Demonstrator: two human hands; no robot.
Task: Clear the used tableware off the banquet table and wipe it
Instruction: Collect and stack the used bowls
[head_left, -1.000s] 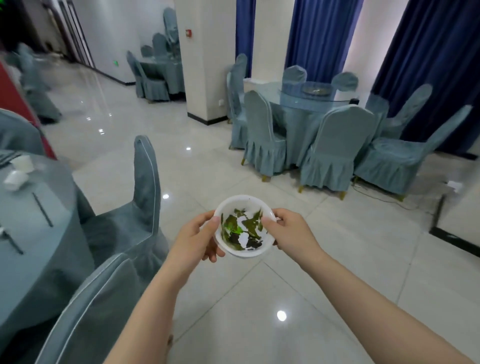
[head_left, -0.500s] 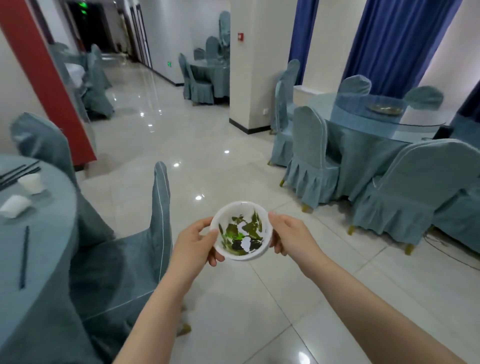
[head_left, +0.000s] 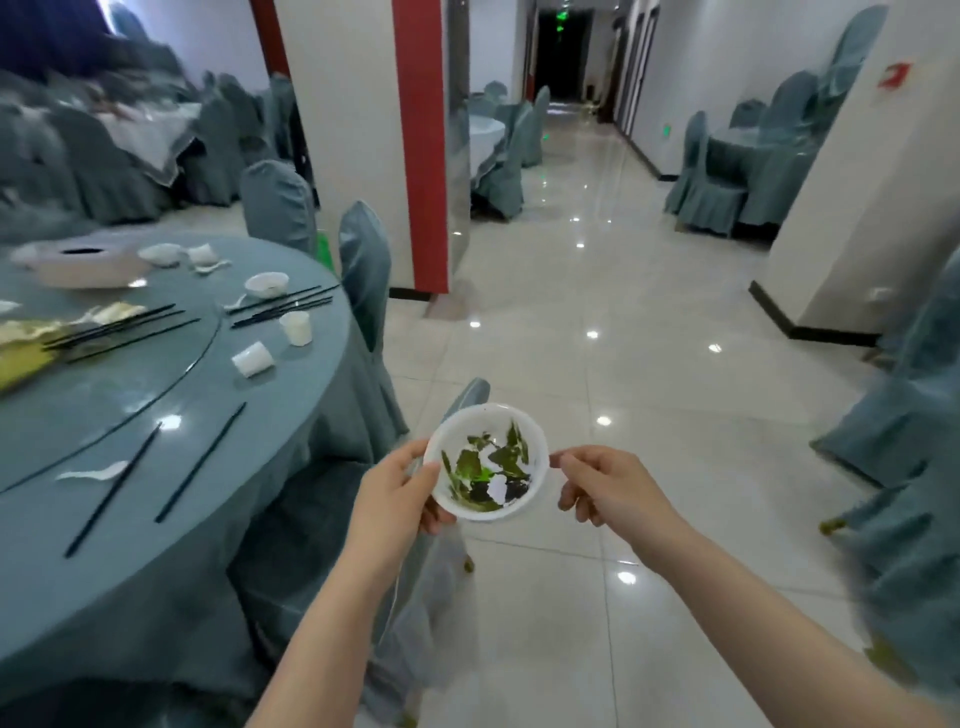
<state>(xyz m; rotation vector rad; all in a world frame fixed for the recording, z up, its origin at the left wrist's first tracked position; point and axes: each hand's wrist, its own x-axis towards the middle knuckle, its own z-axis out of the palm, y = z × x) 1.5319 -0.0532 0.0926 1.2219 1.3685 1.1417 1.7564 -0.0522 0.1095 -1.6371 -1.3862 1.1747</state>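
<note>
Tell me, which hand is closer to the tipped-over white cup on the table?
Left. The left hand is nearer the tipped-over cup, holding the bowl; the right hand is beyond it.

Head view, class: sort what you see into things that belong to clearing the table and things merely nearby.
Job: bowl in left hand and right hand; chopsticks, cups, spoon on table.
Nearby: covered chair, red pillar.
</note>
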